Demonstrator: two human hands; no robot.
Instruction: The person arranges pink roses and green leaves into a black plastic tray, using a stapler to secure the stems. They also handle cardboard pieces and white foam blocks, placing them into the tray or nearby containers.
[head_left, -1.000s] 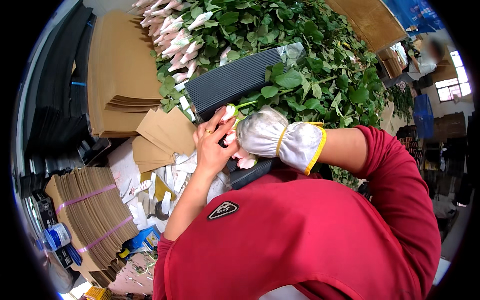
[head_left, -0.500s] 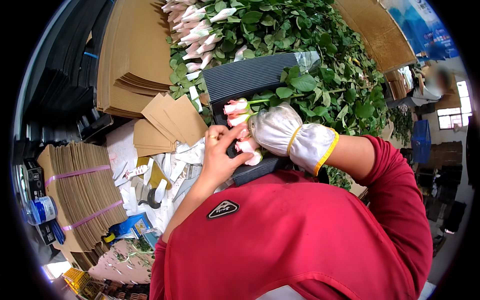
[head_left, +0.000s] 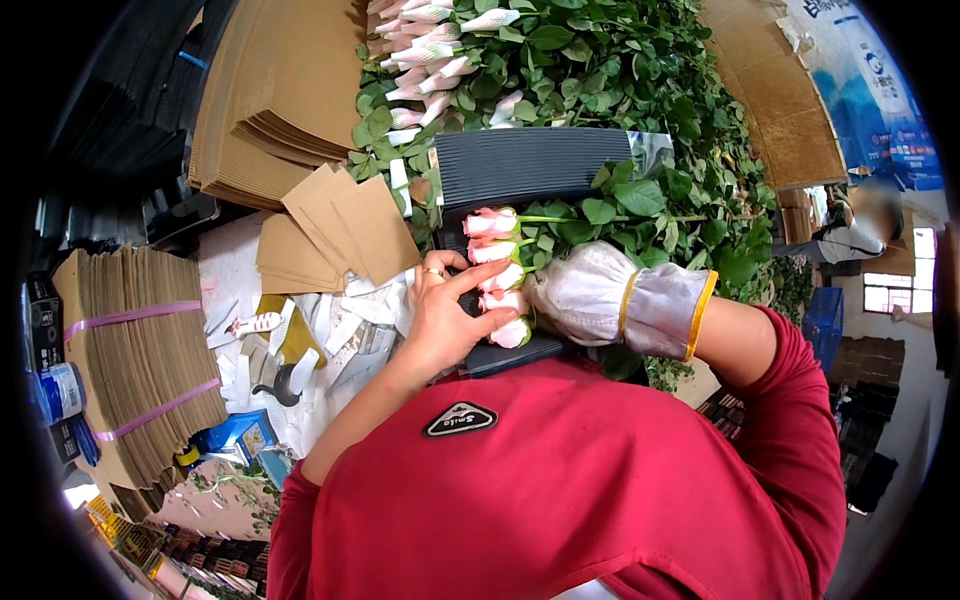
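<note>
Several pink roses (head_left: 492,250) lie with their heads in a column on a black corrugated sheet (head_left: 540,170), stems pointing right. My bare left hand (head_left: 445,310), a ring on one finger, reaches over from the left. Its index finger and thumb are spread apart, their tips touching the lower rose heads. My right hand (head_left: 585,295), in a pale, stained glove with a yellow cuff, is curled just below these heads, over their stems. The glove hides its fingertips and the stems under it. At the top, the farthest rose's stem and leaves show.
Leafy stems cover the far and right side, with net-sleeved blooms (head_left: 435,50) at the top. Left are cardboard sheets (head_left: 300,80), small cardboard pieces (head_left: 365,225), a strapped cardboard stack (head_left: 135,340) and white scraps (head_left: 340,340). Another person (head_left: 850,235) is far right.
My right hand has drawn slightly right, off the rose heads, and more of them shows. My left hand stays at the lower blooms. The whole view has shifted a little.
</note>
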